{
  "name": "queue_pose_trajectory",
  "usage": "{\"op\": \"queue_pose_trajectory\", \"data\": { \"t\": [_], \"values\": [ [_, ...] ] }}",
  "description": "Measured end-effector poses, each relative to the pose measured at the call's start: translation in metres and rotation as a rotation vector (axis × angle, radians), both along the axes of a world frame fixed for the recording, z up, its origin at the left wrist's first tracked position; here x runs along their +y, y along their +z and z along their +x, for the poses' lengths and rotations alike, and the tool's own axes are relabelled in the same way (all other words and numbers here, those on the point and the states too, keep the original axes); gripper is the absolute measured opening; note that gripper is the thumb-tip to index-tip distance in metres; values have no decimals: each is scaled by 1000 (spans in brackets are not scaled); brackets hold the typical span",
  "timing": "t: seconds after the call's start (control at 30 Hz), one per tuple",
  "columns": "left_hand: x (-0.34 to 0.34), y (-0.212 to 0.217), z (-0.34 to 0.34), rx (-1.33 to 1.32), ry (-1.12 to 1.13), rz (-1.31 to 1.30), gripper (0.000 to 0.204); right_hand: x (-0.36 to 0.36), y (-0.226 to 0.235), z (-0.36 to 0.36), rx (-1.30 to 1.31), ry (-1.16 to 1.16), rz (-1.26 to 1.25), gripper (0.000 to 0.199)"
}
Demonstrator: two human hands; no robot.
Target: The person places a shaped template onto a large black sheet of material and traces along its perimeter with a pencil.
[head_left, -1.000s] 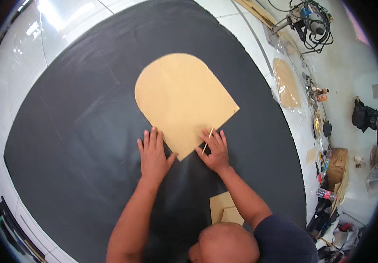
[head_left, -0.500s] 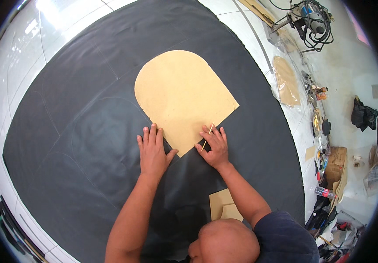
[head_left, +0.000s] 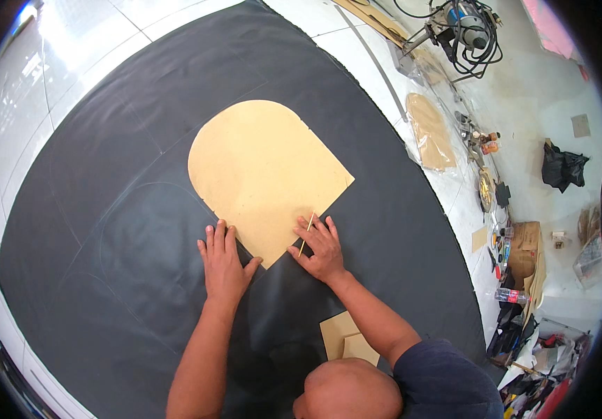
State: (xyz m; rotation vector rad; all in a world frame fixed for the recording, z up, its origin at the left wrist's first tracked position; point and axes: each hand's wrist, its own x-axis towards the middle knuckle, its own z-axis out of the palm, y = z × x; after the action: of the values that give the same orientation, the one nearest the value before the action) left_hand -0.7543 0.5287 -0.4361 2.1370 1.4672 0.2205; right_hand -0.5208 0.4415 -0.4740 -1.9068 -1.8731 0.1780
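A tan cardboard pattern piece [head_left: 266, 164], rounded at its far end with a straight near edge, lies flat on a large black sheet of material [head_left: 154, 300]. My left hand [head_left: 225, 264] rests flat beside the pattern's lower left edge, fingers apart, its thumb touching near the bottom corner. At the near right edge my right hand [head_left: 322, 253] presses its fingertips on the cardboard. Between its fingers is a thin pale stick [head_left: 306, 234], whose exact kind I cannot make out. Faint curved lines are drawn on the black sheet left of the pattern.
Smaller tan cardboard pieces [head_left: 341, 334] lie near my right forearm, partly hidden by my head. Along the right wall are a corded power tool [head_left: 470, 31], a plastic-wrapped pattern [head_left: 431, 133], a plastic bottle [head_left: 510, 296], a cardboard box [head_left: 524, 248] and a black bag [head_left: 563, 167].
The whole view has shifted, so the sheet, pattern and hands appear farther left and mostly lower. Both hands keep their places against the pattern, and the stick stays in my right hand.
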Motion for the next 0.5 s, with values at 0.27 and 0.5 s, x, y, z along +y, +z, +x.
{"op": "queue_pose_trajectory", "data": {
  "t": [0.27, 0.5],
  "values": [
    [3, 2, 8, 10, -11, 2, 87, 2, 6, 8, 68, -25, -28, 40],
    [2, 10, 7, 98, 5, 4, 86, 5, 0, -1, -9, -41, 9, 33]
  ]
}}
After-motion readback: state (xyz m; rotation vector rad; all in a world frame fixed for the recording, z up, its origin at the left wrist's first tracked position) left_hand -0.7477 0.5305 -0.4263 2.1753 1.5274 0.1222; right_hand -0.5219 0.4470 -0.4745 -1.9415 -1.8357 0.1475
